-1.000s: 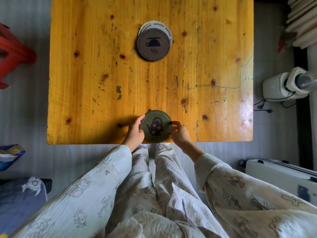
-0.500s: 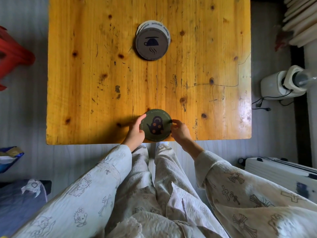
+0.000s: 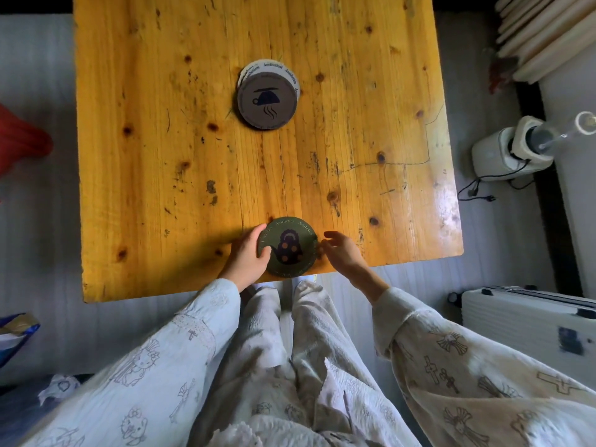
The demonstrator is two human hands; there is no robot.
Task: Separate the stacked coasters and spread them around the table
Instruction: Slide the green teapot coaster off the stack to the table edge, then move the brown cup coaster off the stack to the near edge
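A stack of round coasters (image 3: 268,94) sits near the middle of the wooden table (image 3: 161,156); its top coaster is grey-brown with a dark cup drawing, and a white coaster peeks out behind. A single dark green coaster (image 3: 288,247) with a teapot drawing lies at the table's near edge. My left hand (image 3: 247,257) grips its left rim, thumb on top. My right hand (image 3: 342,250) is just right of the coaster, fingers spread and off the rim.
A red stool (image 3: 22,143) stands left of the table. A white appliance with a cable (image 3: 512,150) and a white case (image 3: 529,314) lie on the floor at the right. My legs in pale printed clothes fill the foreground.
My right hand has let go of the green coaster's right rim and opened. The left hand keeps its hold. The camera view has shifted slightly.
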